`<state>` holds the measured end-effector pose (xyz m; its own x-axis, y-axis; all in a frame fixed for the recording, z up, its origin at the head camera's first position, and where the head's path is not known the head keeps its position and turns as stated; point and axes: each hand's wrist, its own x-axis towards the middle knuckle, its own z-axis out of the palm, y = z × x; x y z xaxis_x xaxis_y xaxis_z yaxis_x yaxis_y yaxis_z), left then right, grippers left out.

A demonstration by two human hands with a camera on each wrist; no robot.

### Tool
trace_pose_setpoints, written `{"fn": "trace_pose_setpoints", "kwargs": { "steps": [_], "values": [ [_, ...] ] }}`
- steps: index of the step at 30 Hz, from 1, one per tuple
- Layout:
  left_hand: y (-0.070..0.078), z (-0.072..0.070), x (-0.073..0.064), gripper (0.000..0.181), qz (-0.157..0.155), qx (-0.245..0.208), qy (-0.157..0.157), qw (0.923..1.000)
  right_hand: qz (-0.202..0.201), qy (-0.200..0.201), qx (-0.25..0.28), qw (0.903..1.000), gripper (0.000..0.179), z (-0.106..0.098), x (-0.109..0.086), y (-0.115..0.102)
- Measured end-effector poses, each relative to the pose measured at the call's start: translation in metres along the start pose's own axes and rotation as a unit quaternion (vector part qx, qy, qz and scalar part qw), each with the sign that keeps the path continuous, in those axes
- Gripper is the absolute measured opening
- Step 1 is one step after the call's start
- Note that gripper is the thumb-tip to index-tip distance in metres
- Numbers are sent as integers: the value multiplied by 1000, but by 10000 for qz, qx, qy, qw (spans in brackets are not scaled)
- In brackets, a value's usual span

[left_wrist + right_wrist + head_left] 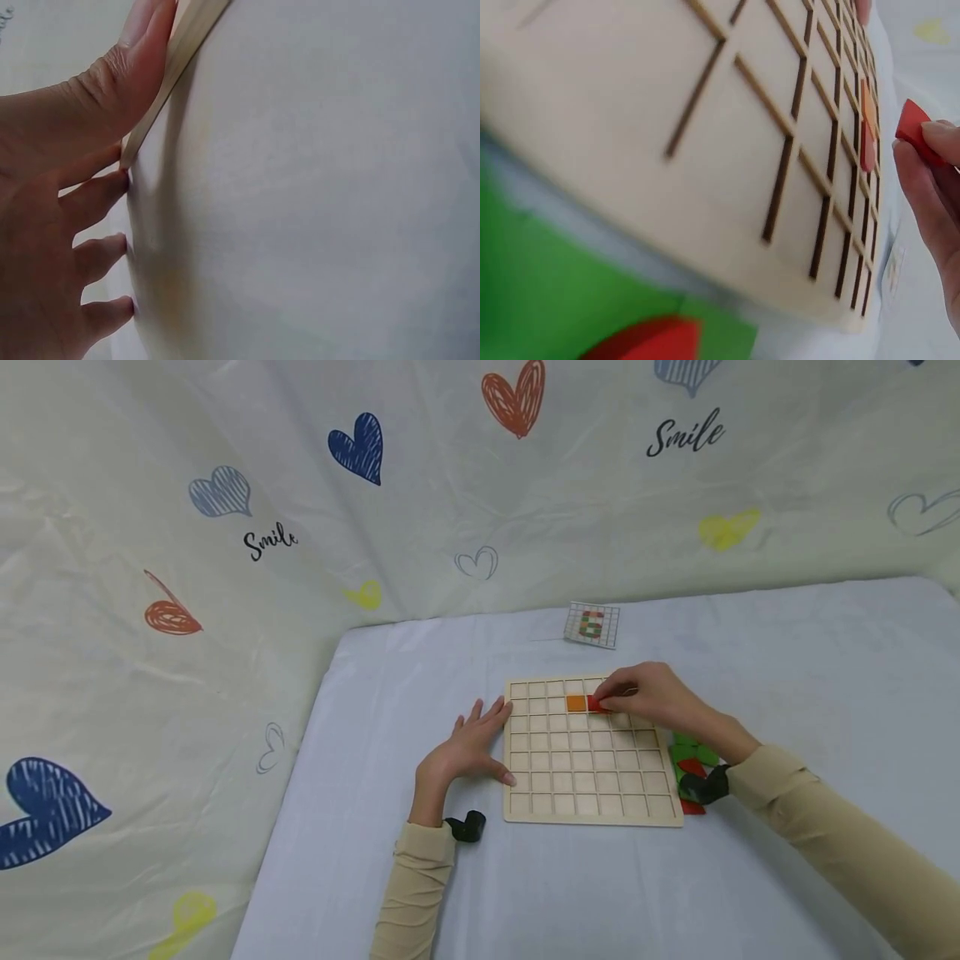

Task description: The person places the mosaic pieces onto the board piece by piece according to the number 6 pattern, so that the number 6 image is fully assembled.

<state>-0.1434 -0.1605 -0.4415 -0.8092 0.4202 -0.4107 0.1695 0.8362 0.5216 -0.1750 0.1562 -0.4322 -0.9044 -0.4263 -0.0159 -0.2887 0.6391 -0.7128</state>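
A wooden grid board [562, 762] lies on the white-covered table. My left hand [468, 747] rests at its left edge with fingers spread, the thumb at the rim; the left wrist view shows that thumb [150, 52] along the board's side. Over the board's second row from the far side, my right hand [652, 693] pinches a small red tile with a curved edge [916, 129] between thumb and fingertips. Below it in the right wrist view, an orange tile [868, 109] and another red tile [867, 148] sit in neighbouring cells.
Beside the board's right edge lie several loose green tiles [705, 754] and red tiles [692, 808], partly hidden by the right wrist. A small pattern card [592, 625] with a coloured grid figure lies beyond the board. A cloth printed with hearts [517, 397] hangs behind.
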Motion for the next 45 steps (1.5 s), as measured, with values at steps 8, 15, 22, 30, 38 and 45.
{"fn": "trace_pose_setpoints", "kwargs": {
  "steps": [8,15,22,30,38,45],
  "values": [
    [-1,0,1,123,-27,2,-9,10000,-244,-59,88,9996,12,10,17,-7],
    [-2,1,3,123,-9,-6,31,10000,-458,-88,-195,9987,12,17,33,-15],
    [-2,3,3,122,-43,-47,21,10000,-694,-276,-291,9968,11,29,45,-20],
    [-1,1,1,122,18,-65,48,10000,-802,-315,-471,9952,14,36,52,-22],
    [-2,0,0,123,20,-87,67,9999,-1155,-188,-602,9913,13,39,51,-19],
    [-2,1,1,123,22,-90,51,9999,-1246,-62,-535,9907,14,44,52,-17]
  ]
}}
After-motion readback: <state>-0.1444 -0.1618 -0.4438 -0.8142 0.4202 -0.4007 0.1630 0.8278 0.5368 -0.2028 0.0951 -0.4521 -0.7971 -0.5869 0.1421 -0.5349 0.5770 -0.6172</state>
